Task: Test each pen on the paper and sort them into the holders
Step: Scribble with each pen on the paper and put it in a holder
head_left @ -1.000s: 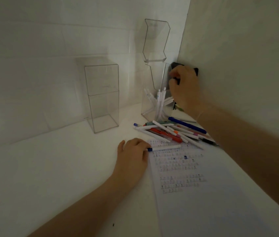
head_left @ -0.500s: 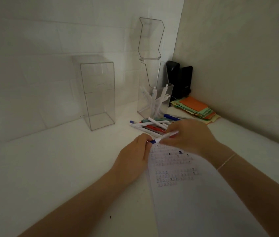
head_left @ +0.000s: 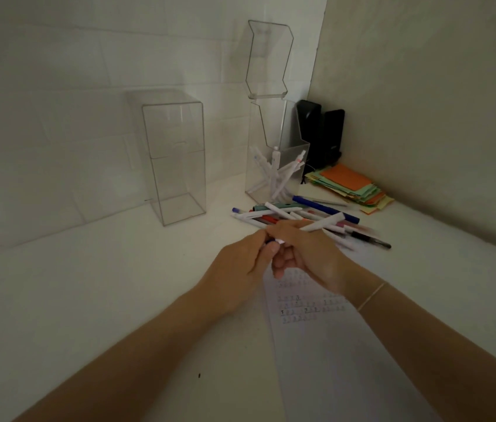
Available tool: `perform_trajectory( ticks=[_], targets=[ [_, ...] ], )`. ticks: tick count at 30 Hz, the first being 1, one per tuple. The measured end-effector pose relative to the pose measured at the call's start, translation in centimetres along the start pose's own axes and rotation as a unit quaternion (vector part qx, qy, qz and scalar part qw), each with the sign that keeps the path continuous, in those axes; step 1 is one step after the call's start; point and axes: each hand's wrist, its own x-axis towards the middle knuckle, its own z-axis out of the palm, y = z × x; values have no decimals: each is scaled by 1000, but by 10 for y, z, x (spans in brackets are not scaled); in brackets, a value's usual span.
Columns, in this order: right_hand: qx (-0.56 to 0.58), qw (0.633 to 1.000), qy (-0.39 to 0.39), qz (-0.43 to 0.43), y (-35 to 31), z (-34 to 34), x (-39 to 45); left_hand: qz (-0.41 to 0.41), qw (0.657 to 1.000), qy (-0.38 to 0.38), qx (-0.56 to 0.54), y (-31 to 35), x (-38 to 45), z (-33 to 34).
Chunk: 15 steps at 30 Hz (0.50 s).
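Observation:
My right hand (head_left: 307, 254) holds a white pen (head_left: 321, 225) above the paper (head_left: 332, 345), its barrel pointing up to the right. My left hand (head_left: 240, 269) pinches the pen's near end, where the cap sits between its fingertips. A pile of pens (head_left: 295, 216) lies on the table just beyond both hands. One clear holder (head_left: 176, 159) stands empty at the left. The other clear holder (head_left: 274, 166), with its lid raised, contains several white pens.
The paper carries rows of small test marks. A stack of coloured paper notes (head_left: 350, 187) and two black objects (head_left: 319, 132) sit in the right corner. White walls close off the back and right side of the white table (head_left: 88, 300).
My right hand came back from the black objects in the corner and took the pen that my left hand held. Both hands then lifted together above the paper.

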Motion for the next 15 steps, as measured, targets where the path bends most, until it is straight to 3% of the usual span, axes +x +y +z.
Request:
perform_trajectory(
  ticks=[6,15],
  targets=[
    [3,997,-72,3,-1,-9,-20,33,999,-18,9,9,-1,4],
    [-63,995,-78,-25,1,-18,-42,40,997,-39,-45,12,-7,14]
  ],
)
